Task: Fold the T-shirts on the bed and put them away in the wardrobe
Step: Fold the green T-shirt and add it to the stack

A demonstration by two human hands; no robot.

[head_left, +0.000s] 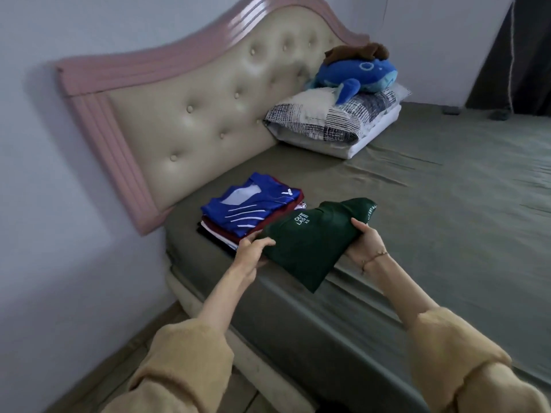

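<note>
Near the bed (417, 204) edge, both hands, left hand (250, 251) and right hand (365, 238), grip the folded green T-shirt (310, 242), the folded stack (250, 208) at its ten o'clock, wardrobe step remaining.

bed (417, 204), tee stack (250, 210), pillows (328, 123)

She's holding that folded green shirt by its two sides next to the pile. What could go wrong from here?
The green shirt is held only at its edges by the left hand and right hand, and its near corner hangs free, so the fold might open. The stack of folded shirts sits near the bed's edge; a careless landing could nudge it crooked or off.
</note>
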